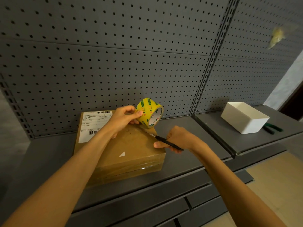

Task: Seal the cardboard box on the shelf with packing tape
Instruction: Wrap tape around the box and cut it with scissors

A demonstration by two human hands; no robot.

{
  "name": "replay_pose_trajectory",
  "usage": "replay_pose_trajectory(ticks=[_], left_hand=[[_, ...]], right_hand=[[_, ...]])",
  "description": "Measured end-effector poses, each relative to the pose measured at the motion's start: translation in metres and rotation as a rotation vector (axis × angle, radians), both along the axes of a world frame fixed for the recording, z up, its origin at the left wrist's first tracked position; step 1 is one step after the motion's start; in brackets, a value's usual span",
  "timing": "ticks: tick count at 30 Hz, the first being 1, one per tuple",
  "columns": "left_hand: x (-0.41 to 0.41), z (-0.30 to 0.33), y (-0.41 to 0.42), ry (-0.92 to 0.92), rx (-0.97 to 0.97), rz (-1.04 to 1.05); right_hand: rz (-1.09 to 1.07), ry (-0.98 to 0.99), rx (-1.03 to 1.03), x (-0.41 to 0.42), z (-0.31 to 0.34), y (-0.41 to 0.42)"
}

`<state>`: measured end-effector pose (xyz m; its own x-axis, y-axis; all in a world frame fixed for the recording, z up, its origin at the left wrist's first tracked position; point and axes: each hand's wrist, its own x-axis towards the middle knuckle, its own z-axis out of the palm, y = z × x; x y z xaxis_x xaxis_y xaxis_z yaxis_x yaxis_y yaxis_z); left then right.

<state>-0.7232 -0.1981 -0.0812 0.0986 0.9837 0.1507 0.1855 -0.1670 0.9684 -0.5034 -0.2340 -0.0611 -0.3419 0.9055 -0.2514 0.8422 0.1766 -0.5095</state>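
A flat brown cardboard box (131, 151) with a white shipping label lies on the grey shelf (180, 128). Clear tape shines along its front side. My left hand (124, 118) grips a yellow roll of packing tape (150, 113) with green and red print, held just above the box's far right corner. A short strip of tape runs from the roll down to the box top. My right hand (177, 139) holds black-handled scissors (164, 141), their blades pointing at that strip near the box's right edge.
A grey pegboard wall (114, 54) backs the shelf. To the right, on the adjoining shelf, stands an open white bin (244, 118) with a dark green tool (272, 128) beside it. A scrap of yellowish tape (277, 37) sticks to the pegboard at upper right.
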Motion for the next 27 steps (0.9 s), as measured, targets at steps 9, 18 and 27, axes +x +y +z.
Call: replay_pose_trajectory(ticks=[9,18,27], left_hand=[[-0.001,0.000,0.000,0.020,0.012,0.007],[0.001,0.000,0.000,0.034,0.017,0.022],[0.001,0.000,0.001,0.023,0.022,0.013]], right_hand=[[0.117,-0.074,-0.120,0.011,0.015,-0.001],[0.069,-0.012,-0.129,-0.004,0.019,0.000],[0.028,0.041,-0.152,-0.015,0.013,0.015]])
